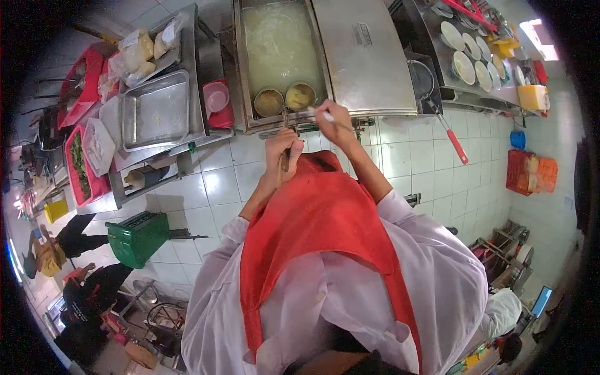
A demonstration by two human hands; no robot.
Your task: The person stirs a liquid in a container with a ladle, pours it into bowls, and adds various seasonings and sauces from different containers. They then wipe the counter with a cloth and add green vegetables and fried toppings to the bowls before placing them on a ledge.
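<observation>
My left hand [282, 150] is closed around the long handle of a noodle strainer, low in front of the cooker's front edge. Two round strainer baskets sit side by side in the cloudy water: a left basket [269, 102] with brownish contents and a right basket [300, 97] with yellow noodle-like food. Which of them the gripped handle belongs to is hard to tell. To the right, my right hand [335, 122] is closed on a thin pale stick-like utensil [312, 111], whose tip points toward the right basket.
The water-filled cooker [281, 37] has a flat steel cover [365, 56] on its right. Left are a metal tray [156, 112] and a pink container [217, 97]. A red-handled pan [422, 80] and several bowls [464, 67] lie right. A green crate [139, 237] stands on the floor; people work nearby.
</observation>
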